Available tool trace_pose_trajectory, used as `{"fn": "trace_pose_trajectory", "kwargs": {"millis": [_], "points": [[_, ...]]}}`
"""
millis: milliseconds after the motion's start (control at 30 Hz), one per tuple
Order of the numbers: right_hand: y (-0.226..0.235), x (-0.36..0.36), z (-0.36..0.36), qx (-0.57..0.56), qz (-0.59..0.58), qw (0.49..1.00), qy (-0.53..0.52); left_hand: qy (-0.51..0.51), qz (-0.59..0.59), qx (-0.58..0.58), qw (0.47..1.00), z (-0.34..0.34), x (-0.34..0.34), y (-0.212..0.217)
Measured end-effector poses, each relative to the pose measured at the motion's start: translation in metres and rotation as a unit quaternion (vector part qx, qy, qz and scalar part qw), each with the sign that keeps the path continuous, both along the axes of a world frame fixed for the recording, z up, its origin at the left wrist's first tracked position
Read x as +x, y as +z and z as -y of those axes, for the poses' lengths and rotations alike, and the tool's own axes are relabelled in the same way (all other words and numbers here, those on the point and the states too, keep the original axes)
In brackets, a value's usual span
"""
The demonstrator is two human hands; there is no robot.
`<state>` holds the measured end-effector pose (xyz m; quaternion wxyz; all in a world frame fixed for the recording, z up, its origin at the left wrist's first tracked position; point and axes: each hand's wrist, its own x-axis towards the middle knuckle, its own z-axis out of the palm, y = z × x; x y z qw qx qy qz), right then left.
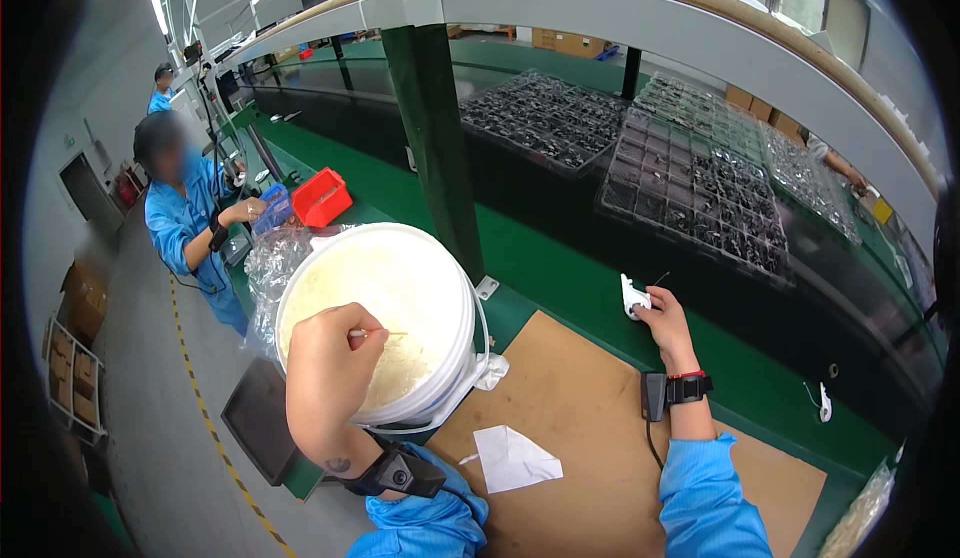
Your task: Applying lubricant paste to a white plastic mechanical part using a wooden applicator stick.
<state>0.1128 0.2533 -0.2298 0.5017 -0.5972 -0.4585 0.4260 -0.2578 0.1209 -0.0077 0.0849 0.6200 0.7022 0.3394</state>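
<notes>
My left hand (330, 358) hovers over a white bucket (455, 298) filled with thin pale sticks (385, 288), pinching one stick (385, 334) between finger and thumb. My right hand (662, 320) rests at the far edge of a brown cardboard sheet (590, 398) and grips a small white plastic part (632, 296) with a thin dark wire sticking out. Both wrists carry black straps, and both sleeves are blue.
Black compartment trays (700, 183) of small dark parts sit across the green bench. A green post (435, 138) rises behind the bucket. A crumpled white paper (512, 458) lies on the cardboard. A red bin (322, 198) and a person in blue (185, 218) are at left.
</notes>
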Motion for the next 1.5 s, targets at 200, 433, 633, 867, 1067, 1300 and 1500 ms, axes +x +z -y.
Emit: {"fn": "trace_pose_trajectory", "kwargs": {"millis": [200, 433, 633, 867, 1067, 1300, 1500], "points": [[-0.011, 0.011, -0.003, 0.014, 0.256, 0.962, -0.097, 0.011, 0.007, -0.016, 1.000, -0.006, -0.001, -0.005], [0.002, 0.004, 0.005, 0.091, 0.343, 0.910, -0.214, 0.017, 0.002, -0.018, 1.000, -0.009, 0.000, -0.006], [0.007, -0.003, 0.008, 0.109, 0.344, 0.897, -0.255, 0.012, 0.006, -0.025, 1.000, -0.010, -0.001, -0.004], [0.005, -0.003, 0.006, 0.133, 0.331, 0.897, -0.262, 0.008, 0.016, -0.025, 1.000, -0.011, -0.001, -0.004], [0.011, -0.006, 0.008, 0.168, 0.324, 0.887, -0.283, -0.023, 0.048, 0.018, 0.998, -0.006, 0.003, 0.002], [0.019, -0.019, 0.012, 0.228, 0.295, 0.888, -0.267, -0.040, 0.110, 0.092, 0.989, 0.002, 0.014, 0.011], [0.014, -0.021, 0.010, 0.230, 0.163, 0.939, -0.197, -0.086, 0.177, 0.083, 0.977, 0.003, 0.021, 0.017]]}}
